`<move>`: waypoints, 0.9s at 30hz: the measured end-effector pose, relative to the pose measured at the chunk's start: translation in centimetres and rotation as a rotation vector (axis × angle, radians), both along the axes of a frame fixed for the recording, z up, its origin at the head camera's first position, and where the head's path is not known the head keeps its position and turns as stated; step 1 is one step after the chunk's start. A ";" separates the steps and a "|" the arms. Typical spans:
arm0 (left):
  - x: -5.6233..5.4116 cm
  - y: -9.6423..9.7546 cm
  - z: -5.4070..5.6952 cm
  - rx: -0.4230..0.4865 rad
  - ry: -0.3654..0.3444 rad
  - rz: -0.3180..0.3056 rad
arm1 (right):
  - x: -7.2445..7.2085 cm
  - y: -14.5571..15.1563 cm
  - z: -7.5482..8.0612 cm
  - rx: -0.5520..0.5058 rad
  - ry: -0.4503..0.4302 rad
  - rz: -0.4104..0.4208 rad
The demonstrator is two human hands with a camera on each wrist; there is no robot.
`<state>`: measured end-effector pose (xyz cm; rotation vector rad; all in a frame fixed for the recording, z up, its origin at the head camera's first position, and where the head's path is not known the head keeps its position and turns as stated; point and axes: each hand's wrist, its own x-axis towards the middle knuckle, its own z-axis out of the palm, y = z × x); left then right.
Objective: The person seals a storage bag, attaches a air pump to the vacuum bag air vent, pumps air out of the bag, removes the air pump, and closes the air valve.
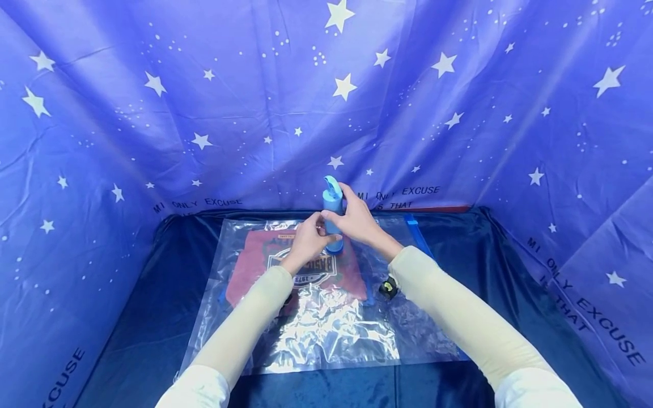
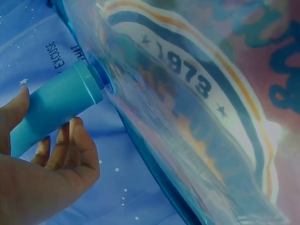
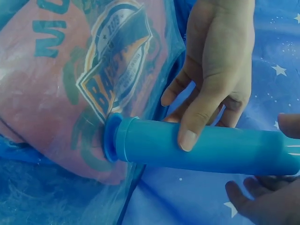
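A blue hand pump [image 1: 333, 199] with a light blue looped top stands upright on a clear plastic storage bag [image 1: 331, 345]. In the right wrist view the pump's lower end meets a round blue valve [image 3: 110, 137] on the bag. My left hand [image 1: 308, 241] holds the lower part of the pump, thumb on one side and curled fingers on the other. Higher up, my right hand [image 1: 359, 220] grips the pump near its top. Inside the bag lies a folded pink garment [image 1: 242, 277] with a printed badge reading 1973.
A small black object with a yellow-green mark [image 1: 388, 288] is near my right sleeve. A blue strip [image 1: 418, 233] runs along the bag's right edge. Dark blue cloth [image 1: 143, 323] covers the table, and a starry blue curtain [image 1: 285, 102] surrounds it.
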<state>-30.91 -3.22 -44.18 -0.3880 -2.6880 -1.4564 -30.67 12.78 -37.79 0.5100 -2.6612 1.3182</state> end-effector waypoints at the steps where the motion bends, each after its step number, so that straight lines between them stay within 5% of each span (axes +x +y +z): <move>1: 0.0 0.0 0.0 0.000 0.000 -0.003 | 0.0 0.1 0.1 -0.010 -0.001 0.016; 18: 0.1 0.3 0.2 -0.081 -0.021 -0.016 | -0.4 0.0 -0.8 -0.055 0.055 -0.037; 27: -0.1 0.2 -0.2 -0.073 -0.013 -0.025 | -0.2 0.7 -1.3 -0.073 0.053 0.026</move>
